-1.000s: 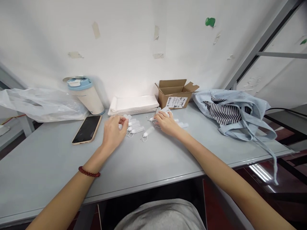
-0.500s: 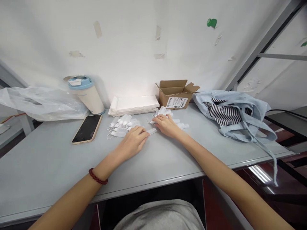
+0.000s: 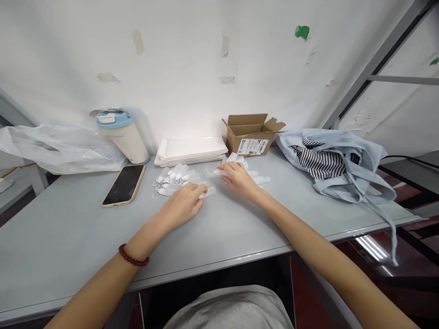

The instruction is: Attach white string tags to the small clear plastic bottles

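Observation:
Several small white plastic pieces with looped strings [image 3: 176, 174] lie in a pile on the grey table [image 3: 219, 219]. My left hand [image 3: 185, 201] is at the pile's right edge, fingers closed on a white piece [image 3: 208, 192] that sticks out to the right. My right hand [image 3: 238, 178] pinches another white piece with a thin string [image 3: 219, 172], which points left. Under and beyond the right hand lie more translucent white pieces [image 3: 263, 180].
A phone [image 3: 124, 184], a cup with a blue lid [image 3: 125, 137] and a plastic bag [image 3: 65, 148] are on the left. White trays [image 3: 192, 150] and an open cardboard box [image 3: 252, 137] stand against the wall. A light-blue cloth bag [image 3: 363, 155] lies right.
My left hand has shifted slightly left with the white piece. Under my right fingers, a piece with its string now shows lifted toward the left.

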The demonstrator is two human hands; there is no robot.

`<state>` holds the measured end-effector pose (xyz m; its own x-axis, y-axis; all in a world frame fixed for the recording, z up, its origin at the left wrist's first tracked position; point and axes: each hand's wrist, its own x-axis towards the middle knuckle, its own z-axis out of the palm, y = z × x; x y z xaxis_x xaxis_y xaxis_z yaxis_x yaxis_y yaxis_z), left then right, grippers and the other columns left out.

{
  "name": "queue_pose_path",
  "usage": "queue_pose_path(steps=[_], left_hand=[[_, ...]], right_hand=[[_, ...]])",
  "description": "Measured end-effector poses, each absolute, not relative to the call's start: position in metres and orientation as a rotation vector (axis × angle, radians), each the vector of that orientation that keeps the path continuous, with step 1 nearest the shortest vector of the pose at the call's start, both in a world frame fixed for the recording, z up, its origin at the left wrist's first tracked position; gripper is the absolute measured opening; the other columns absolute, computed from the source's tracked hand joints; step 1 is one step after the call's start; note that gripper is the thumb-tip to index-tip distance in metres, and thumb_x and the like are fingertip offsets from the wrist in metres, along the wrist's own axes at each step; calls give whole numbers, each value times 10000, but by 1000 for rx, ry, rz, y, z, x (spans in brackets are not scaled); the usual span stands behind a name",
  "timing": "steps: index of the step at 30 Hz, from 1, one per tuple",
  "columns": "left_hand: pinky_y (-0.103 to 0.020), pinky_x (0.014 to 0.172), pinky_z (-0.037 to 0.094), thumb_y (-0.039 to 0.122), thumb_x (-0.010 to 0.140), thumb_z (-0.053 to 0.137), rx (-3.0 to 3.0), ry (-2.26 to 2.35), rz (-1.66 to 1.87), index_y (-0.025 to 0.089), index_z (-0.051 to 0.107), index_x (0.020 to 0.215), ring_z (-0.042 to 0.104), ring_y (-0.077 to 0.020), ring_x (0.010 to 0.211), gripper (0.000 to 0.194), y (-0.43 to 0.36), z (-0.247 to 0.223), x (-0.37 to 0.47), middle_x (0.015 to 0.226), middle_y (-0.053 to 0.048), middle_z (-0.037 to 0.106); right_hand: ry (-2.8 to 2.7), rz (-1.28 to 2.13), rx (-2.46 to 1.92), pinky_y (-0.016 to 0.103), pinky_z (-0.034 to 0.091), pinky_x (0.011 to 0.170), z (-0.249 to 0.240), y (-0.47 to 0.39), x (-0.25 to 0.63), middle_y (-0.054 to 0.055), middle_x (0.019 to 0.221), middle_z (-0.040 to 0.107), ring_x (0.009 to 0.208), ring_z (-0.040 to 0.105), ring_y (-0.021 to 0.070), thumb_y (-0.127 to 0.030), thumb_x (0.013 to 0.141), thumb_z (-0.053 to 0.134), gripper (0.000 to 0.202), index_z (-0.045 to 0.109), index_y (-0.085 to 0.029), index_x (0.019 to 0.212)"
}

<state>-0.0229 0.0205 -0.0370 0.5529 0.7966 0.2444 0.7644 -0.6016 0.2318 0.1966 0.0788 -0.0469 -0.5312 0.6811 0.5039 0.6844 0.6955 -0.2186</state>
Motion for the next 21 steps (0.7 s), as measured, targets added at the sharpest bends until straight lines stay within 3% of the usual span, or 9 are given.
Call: queue_pose_path(steps=[3, 9, 11, 16, 21], left_hand=[[-373, 727, 454, 251, 866, 433, 2632, 1439, 446, 168, 592, 1060, 596, -249, 812, 264, 23, -29, -37, 905, -91, 626], [-399, 732, 449, 334, 847, 465, 2622, 1551, 419, 175, 662, 796, 595, -292, 870, 258, 29, -20, -50, 826, -89, 667], [-406, 747, 452, 362, 869, 453, 2601, 1577, 510, 169, 673, 826, 594, -292, 885, 296, 30, -20, -48, 859, -95, 674], [-367, 766, 466, 388, 903, 463, 2501, 1524, 823, 166, 609, 1131, 604, -244, 914, 350, 26, -23, -40, 990, -82, 674], [-327, 741, 461, 314, 927, 450, 2566, 1340, 920, 175, 624, 1036, 599, -204, 851, 249, 22, -23, -32, 907, -59, 672]], right_hand=[[-2210, 217, -890, 371, 456, 838, -41, 70, 198, 130, 1076, 652, 996, 604, 234, -181, 903, 477, 237, 551, -151, 1126], [-1990, 665, -921, 344, 488, 810, -31, 55, 201, 99, 1099, 653, 1019, 620, 217, -311, 890, 529, 234, 568, -198, 1091], [-1935, 792, -946, 342, 480, 797, -27, 52, 202, 82, 1057, 657, 958, 625, 202, -340, 881, 545, 246, 568, -204, 1084], [-1878, 1039, -919, 300, 452, 704, -20, 48, 202, 36, 854, 636, 768, 589, 148, -366, 884, 529, 250, 551, -192, 1063], [-1901, 1099, -906, 278, 426, 657, -18, 45, 200, 29, 818, 650, 665, 515, 120, -374, 895, 507, 248, 546, -190, 1057]])
